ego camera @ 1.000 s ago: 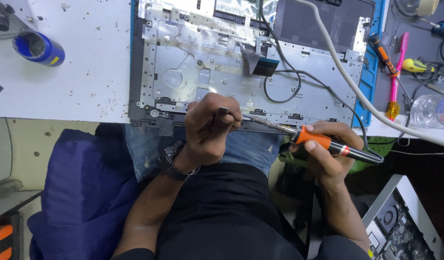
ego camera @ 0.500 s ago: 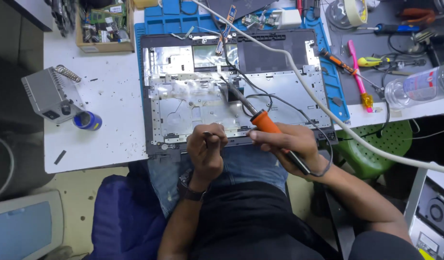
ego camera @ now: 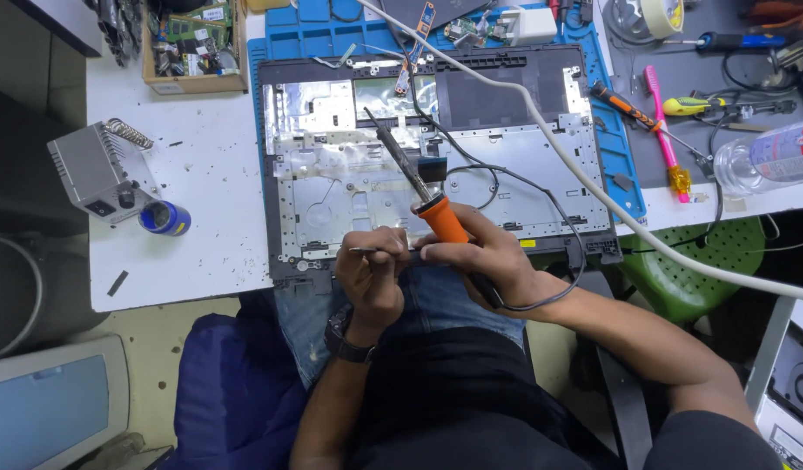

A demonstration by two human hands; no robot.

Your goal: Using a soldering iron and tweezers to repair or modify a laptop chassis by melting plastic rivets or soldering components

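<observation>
The right hand [ego camera: 484, 252] grips the soldering iron [ego camera: 414, 178], its axis pointing to 11 o'clock over the laptop shell [ego camera: 506, 148]. The left hand [ego camera: 371, 270] pinches tweezers [ego camera: 375, 251], lying toward 3 o'clock.

The soldering iron [ego camera: 423, 196] has a glossy orange plastic grip and a dark matt metal shaft. The laptop shell [ego camera: 471, 165] shows shiny foil and dull grey metal plate. The desk [ego camera: 201, 226] is white, matt and speckled.
</observation>
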